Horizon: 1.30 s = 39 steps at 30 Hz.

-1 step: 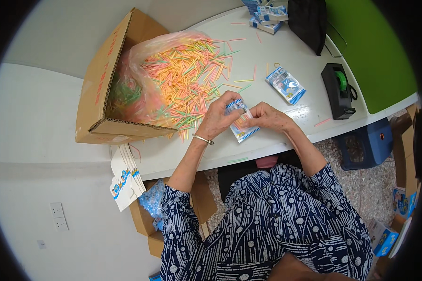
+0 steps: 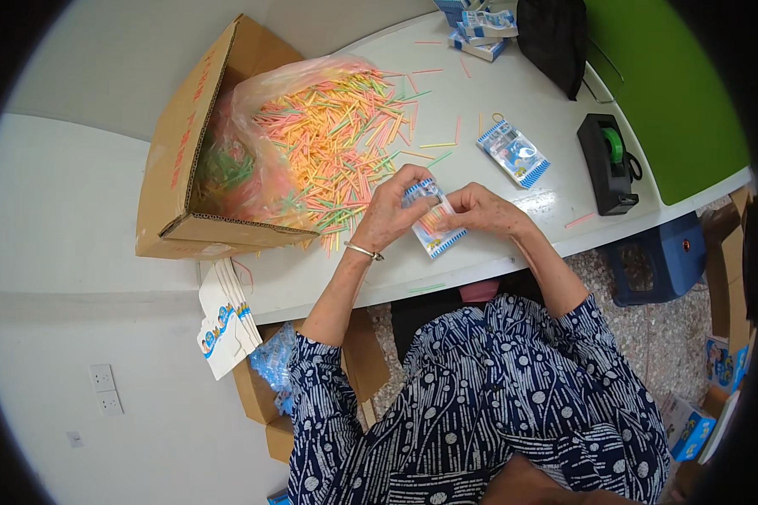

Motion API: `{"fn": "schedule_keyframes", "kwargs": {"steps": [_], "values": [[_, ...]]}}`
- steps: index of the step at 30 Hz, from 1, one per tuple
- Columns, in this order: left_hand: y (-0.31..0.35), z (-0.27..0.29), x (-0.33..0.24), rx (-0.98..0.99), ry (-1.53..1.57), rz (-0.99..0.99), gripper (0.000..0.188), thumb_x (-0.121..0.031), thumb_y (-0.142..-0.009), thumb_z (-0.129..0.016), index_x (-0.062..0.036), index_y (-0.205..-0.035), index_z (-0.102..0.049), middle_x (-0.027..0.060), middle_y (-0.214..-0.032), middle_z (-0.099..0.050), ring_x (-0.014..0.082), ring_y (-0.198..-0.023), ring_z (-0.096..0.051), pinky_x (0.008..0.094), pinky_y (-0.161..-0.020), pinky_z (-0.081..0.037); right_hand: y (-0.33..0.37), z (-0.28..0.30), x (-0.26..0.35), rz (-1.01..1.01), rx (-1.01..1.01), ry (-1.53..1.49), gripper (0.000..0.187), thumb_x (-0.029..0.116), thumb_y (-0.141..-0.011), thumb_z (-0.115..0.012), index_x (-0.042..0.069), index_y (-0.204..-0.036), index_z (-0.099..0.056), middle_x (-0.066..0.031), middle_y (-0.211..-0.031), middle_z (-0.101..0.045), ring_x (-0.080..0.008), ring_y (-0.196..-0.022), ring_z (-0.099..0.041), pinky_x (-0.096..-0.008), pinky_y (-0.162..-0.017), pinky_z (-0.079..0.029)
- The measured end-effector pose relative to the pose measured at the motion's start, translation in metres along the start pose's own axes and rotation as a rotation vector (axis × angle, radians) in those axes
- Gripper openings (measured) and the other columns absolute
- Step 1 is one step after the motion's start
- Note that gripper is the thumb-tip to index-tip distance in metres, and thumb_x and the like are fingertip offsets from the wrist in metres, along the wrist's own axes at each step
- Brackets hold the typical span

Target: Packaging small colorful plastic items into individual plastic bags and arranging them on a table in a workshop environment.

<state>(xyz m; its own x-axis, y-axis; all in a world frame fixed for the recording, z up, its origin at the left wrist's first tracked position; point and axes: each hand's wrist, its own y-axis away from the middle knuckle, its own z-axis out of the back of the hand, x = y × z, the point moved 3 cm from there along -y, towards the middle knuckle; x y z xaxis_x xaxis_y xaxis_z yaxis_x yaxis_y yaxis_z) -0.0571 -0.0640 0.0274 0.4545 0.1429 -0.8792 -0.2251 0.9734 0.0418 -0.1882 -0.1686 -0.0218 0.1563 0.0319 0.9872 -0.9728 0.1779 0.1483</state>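
Holding one small flat blue-and-white packet with a clear window (image 2: 443, 245), pink and orange sticks showing through it: two bare hands, working over the smooth white bench (image 2: 490, 257).

Change: next to none. Packet and hands are keeping the same places as in the preceding picture, so the handling is remaining, by judgement, at the same stage. Whether the packet is sealed or open, one cannot tell.

Left hand (image 2: 392, 209): reaching up and inward, wrist wearing a thin pale metal bangle (image 2: 365, 251); fingers curling behind the packet's upper end, thumb pressing across its front.

Right hand (image 2: 483, 210): coming in from the opposite side, forearm slanting up to the left; thumb and fingers pinching the packet near its right edge, the remaining fingers folding inward.

Left of the hands: a loose heap of thin pastel pink, yellow, orange and green sticks (image 2: 333, 126), spilling from a clear plastic bag (image 2: 265, 94) inside a brown cardboard carton (image 2: 170, 172) lying on its side.

Right: a second blue-and-white packet (image 2: 514, 154), lying flat; beyond it, a black tape dispenser (image 2: 600, 164) is standing, carrying a green roll.
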Motion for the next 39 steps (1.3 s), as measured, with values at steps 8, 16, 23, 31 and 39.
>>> {"fn": "schedule_keyframes", "kwargs": {"steps": [8, 16, 23, 31, 39], "values": [[0.029, 0.004, 0.019, -0.133, -0.508, -0.173, 0.038, -0.021, -0.077, -0.069, -0.002, -0.107, -0.054, 0.0124, -0.107, -0.058, 0.0287, -0.101, -0.054, 0.0373, -0.088, -0.044, 0.039, 0.093, -0.005, 0.174, -1.091, 0.772, 0.031, 0.026, -0.076, -0.069, 0.0, -0.09, -0.063, -0.0117, -0.099, -0.059, -0.0255, -0.093, -0.052, -0.0367, -0.078, -0.042], [-0.004, -0.017, 0.008, -0.148, -0.388, -0.174, 0.035, -0.02, -0.075, -0.068, -0.0033, -0.103, -0.055, 0.014, -0.104, -0.056, 0.0313, -0.1, -0.051, 0.0386, -0.087, -0.042, 0.034, 0.109, -0.035, 0.13, -1.071, 0.853, 0.021, 0.019, -0.079, -0.064, -0.001, -0.087, -0.062, -0.0132, -0.094, -0.057, -0.0312, -0.094, -0.05, -0.0397, -0.082, -0.04], [-0.032, -0.019, -0.007, -0.365, -0.197, -0.191, 0.042, -0.024, -0.077, -0.072, -0.0045, -0.109, -0.055, 0.0095, -0.108, -0.059, 0.0231, -0.103, -0.055, 0.0357, -0.087, -0.044, 0.038, 0.077, 0.02, 0.44, -1.09, 0.684, 0.014, 0.012, -0.079, -0.064, -0.001, -0.085, -0.062, -0.0107, -0.09, -0.059, -0.0238, -0.082, -0.055, -0.0328, -0.073, -0.043], [-0.043, -0.024, 0.015, -0.266, -0.098, -0.098, 0.046, -0.025, -0.076, -0.074, -0.0055, -0.113, -0.054, 0.0061, -0.107, -0.06, 0.0191, -0.102, -0.056, 0.035, -0.087, -0.044, 0.023, 0.059, 0.011, 0.452, -0.783, 0.659, 0.029, 0.023, -0.076, -0.069, 0.0, -0.09, -0.06, -0.0103, -0.09, -0.058, -0.0268, -0.085, -0.054, -0.0355, -0.077, -0.041], [-0.028, -0.02, 0.03, -0.293, -0.173, -0.072, 0.039, -0.025, -0.077, -0.072, -0.005, -0.108, -0.058, 0.0076, -0.106, -0.06, 0.0209, -0.099, -0.057, 0.0354, -0.085, -0.045, 0.037, 0.024, 0.014, 0.331, -0.5, 1.182, 0.049, 0.037, -0.069, -0.071, 0.001, -0.1, -0.06, -0.0136, -0.109, -0.052, -0.0302, -0.104, -0.046, -0.0398, -0.087, -0.039]]}}
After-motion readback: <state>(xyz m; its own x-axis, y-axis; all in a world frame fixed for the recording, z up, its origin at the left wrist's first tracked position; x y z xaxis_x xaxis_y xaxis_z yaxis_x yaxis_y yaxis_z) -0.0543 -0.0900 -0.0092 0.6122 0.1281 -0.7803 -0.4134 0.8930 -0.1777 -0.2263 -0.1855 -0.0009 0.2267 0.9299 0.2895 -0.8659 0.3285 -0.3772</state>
